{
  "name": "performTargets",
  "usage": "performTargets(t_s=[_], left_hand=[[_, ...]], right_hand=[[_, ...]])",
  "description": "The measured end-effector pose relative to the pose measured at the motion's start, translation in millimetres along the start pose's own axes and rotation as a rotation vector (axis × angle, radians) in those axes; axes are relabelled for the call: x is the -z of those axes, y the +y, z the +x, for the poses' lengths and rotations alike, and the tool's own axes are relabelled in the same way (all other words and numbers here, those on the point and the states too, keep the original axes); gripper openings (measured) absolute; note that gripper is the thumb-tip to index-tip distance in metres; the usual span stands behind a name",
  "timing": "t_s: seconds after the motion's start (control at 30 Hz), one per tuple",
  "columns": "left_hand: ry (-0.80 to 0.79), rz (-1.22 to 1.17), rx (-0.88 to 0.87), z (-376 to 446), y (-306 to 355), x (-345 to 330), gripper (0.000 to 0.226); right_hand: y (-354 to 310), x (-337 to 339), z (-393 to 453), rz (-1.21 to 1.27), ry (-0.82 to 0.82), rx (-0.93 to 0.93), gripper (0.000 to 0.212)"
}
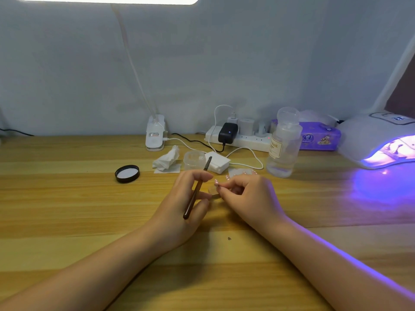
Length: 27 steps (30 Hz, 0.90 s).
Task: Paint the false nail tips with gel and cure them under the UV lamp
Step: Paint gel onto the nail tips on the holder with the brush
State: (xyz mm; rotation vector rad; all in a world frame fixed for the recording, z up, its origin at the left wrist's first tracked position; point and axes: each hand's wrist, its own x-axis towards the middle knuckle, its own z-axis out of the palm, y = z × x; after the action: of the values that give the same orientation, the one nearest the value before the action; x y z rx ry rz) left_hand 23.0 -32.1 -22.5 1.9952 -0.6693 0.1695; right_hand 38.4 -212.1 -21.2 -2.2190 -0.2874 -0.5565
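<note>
My left hand [186,198] holds a dark brown gel brush [197,188] between its fingers, bristle end pointing up toward the back. My right hand [247,194] pinches a small clear false nail tip [213,193] at the fingertips, right beside the left hand's fingers. Both hands rest low over the wooden table [89,209] near its middle. An open clear gel jar [194,160] stands just behind the hands, its black lid [127,173] lying to the left. The white UV lamp [379,140] glows purple at the right edge.
Behind the hands lie a crumpled tissue [167,159], a stack of white pads [217,164], a clear pump bottle [284,144], a power strip [238,136] with cables, a purple wipes pack [321,136] and a desk lamp clamp base [155,133].
</note>
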Motion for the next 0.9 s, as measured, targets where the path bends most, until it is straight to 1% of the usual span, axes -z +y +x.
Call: performTargets(t_s=[0.17,0.43,0.53,0.6,0.7,0.77,0.9], left_hand=[[-0.012,0.003,-0.005,0,2,0,0.044],[-0.009,0.008,-0.001,0,4,1,0.045],[-0.004,-0.008,0.003,-1,6,1,0.039],[0.004,-0.029,0.012,-2,7,2,0.038],[0.0,-0.036,0.011,-2,7,2,0.04],[-0.002,-0.036,0.008,-2,7,3,0.04],[-0.006,-0.029,0.018,-2,6,3,0.04]], right_hand=[[2,0,2,-0.101,-0.088,-0.032,0.014],[0,1,2,-0.206,-0.132,-0.008,0.019],[-1,4,1,-0.239,-0.139,0.02,0.02],[-2,8,0,-0.245,-0.154,0.047,0.022],[-2,16,-1,-0.167,-0.18,0.047,0.027],[-1,20,0,-0.144,-0.135,0.035,0.031],[5,28,4,-0.116,0.038,0.065,0.041]])
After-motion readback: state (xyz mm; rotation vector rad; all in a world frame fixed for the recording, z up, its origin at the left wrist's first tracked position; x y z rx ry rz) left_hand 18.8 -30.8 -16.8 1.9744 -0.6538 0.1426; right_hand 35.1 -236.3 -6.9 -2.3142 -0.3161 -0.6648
